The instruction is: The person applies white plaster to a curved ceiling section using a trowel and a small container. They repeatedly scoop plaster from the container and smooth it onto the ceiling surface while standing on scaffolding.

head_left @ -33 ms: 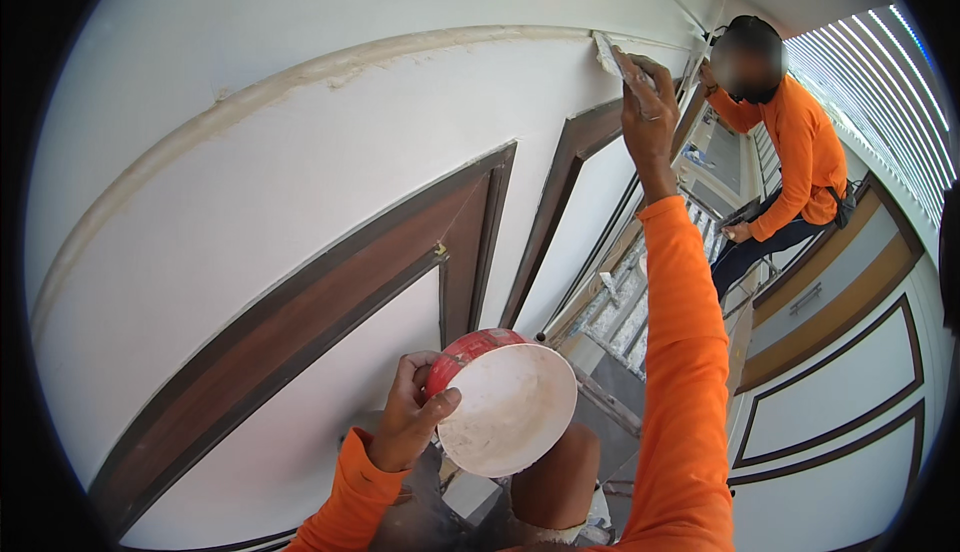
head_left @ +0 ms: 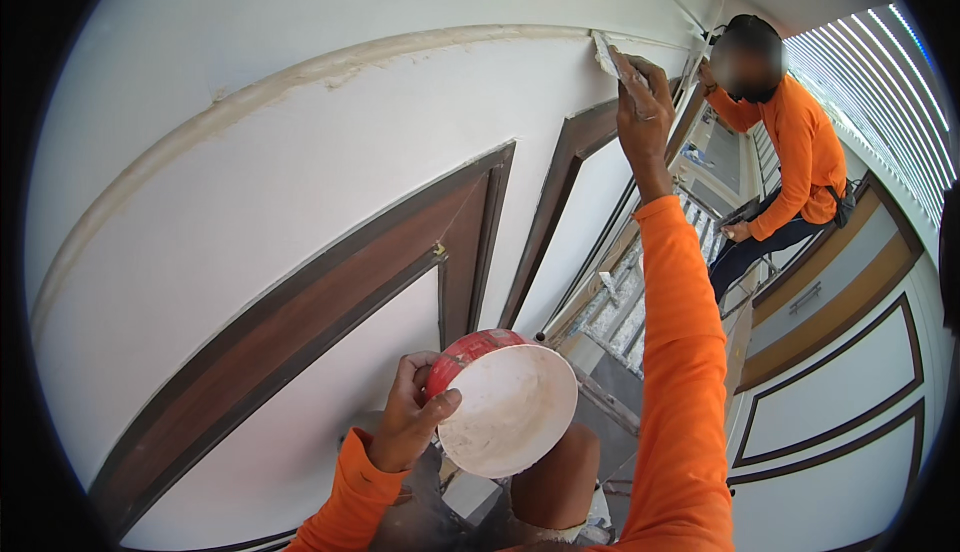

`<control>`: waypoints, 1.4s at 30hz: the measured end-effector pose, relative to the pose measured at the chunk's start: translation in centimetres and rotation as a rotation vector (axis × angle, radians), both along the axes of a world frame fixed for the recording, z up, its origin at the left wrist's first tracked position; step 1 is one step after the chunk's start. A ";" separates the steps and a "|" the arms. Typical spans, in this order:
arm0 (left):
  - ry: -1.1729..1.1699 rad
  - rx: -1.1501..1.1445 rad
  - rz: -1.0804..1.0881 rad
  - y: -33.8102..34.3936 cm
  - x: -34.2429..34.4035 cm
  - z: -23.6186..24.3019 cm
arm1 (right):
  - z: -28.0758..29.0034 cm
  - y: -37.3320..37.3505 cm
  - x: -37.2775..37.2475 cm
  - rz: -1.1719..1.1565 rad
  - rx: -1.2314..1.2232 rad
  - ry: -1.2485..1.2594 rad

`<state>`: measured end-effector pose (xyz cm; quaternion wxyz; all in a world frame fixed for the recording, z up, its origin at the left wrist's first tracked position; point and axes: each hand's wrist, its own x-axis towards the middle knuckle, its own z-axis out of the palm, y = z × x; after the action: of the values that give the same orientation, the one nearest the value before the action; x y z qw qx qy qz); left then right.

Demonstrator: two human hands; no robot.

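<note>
My left hand (head_left: 412, 414) grips the rim of a red bowl-like container (head_left: 508, 410), its pale inside tilted toward me and smeared with a whitish paste. The thumb lies over the edge. High up at the wall, my right hand (head_left: 645, 117) is closed around a putty knife (head_left: 606, 55) with white paste on its blade. The blade meets the wall just under a long cream moulding (head_left: 340, 64), and whitish stains mark my fingers. Rough patches of filler show along the moulding's lower edge to the left.
Dark brown frames (head_left: 330, 287) surround panels on the white wall (head_left: 420, 132) below the moulding. To the right, another person in an orange top (head_left: 805, 147) works at the same wall, beside a paint-spattered metal platform (head_left: 625, 317). Framed panels and a wood-edged door (head_left: 815, 292) stand beyond.
</note>
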<state>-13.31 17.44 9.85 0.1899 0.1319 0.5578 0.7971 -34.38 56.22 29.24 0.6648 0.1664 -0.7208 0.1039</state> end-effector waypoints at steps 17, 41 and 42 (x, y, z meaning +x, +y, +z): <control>0.034 0.012 -0.034 0.1 0.2 0.2 | 5.2 0.8 8.0 -0.356 0.185 -0.311; -0.056 0.140 -0.173 -0.2 0.2 0.0 | 8.8 -3.1 7.1 -0.600 0.286 -0.561; -0.049 0.134 -0.176 -0.2 0.2 0.1 | 8.8 -2.8 7.1 -0.583 0.300 -0.564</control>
<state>-13.14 17.29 9.95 0.2636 0.1730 0.4848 0.8158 -27.23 53.38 38.04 0.4117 0.0158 -0.8983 -0.1526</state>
